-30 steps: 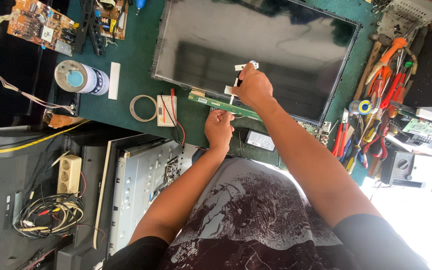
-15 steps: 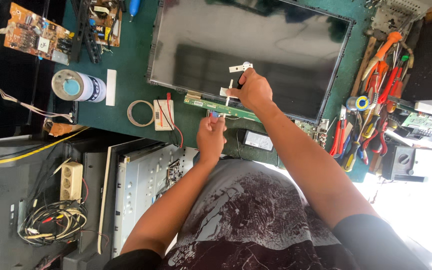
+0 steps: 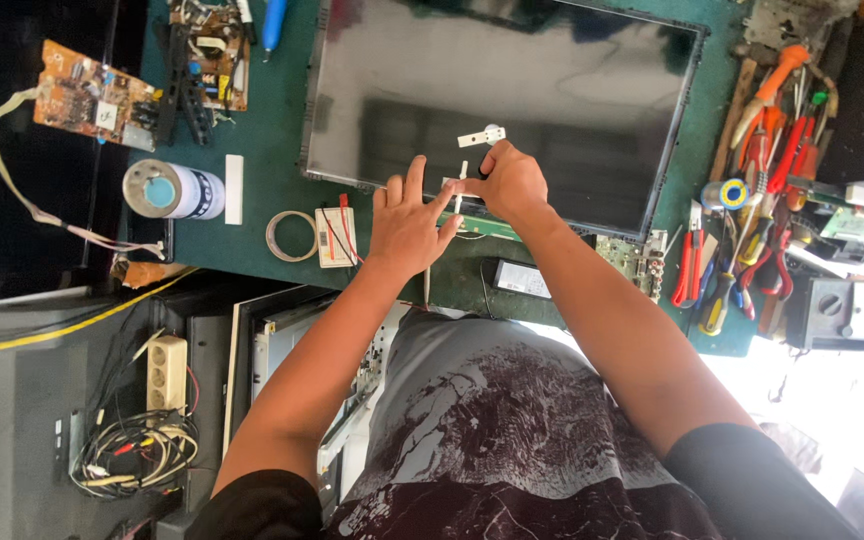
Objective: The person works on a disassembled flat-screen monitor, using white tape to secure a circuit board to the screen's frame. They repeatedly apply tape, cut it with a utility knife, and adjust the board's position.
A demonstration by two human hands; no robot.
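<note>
On a green bench [image 3: 262, 230], two bare hands work at the near edge of a flat display panel [image 3: 512, 90].

Left of the hands lie a brown circuit board [image 3: 87, 100], a tape roll [image 3: 157, 190], a wire ring [image 3: 290, 235] and a small white board [image 3: 335, 237]. The left hand [image 3: 407, 225] lies open, fingers spread, its fingertips touching a thin white strip [image 3: 460, 185] beside the green driver board [image 3: 482, 228]. The right hand [image 3: 512, 180] has its grip closed, pinching that strip at the panel's edge. Right of that grip sit pliers and screwdrivers [image 3: 752, 170] in a heap.
</note>
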